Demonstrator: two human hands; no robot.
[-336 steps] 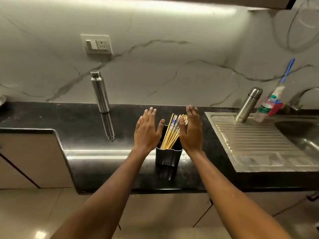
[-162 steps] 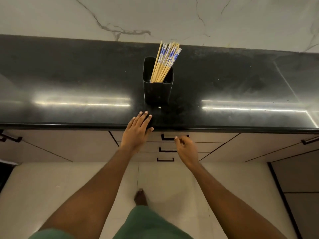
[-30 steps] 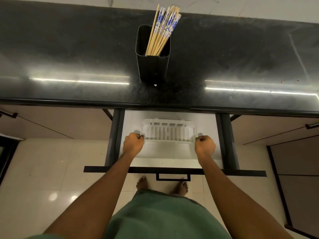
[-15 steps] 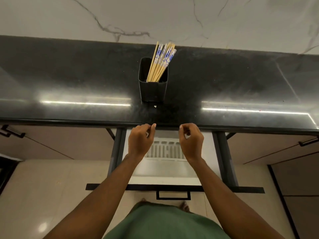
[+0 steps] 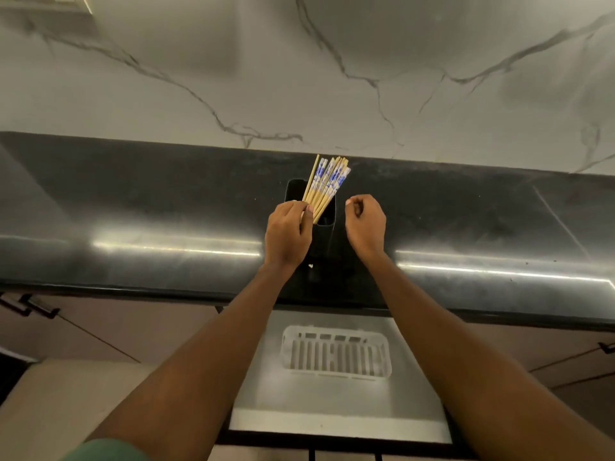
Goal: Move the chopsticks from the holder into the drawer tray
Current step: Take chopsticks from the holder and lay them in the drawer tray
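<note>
Head view: chopsticks (image 5: 324,184) between hands (image 5: 288,231).

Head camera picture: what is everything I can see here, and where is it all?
chopsticks: one bundle, tan with blue-and-white tops, in the holder
holder: one, black, on the countertop
countertop: one, glossy black, below the wall
wall: white marble with grey veins
drawer: one, open, pale inside, under the countertop
tray: one, white, slatted, empty, in the drawer
left hand: fingers at the chopsticks
right hand: curled, empty, beside the holder
</note>
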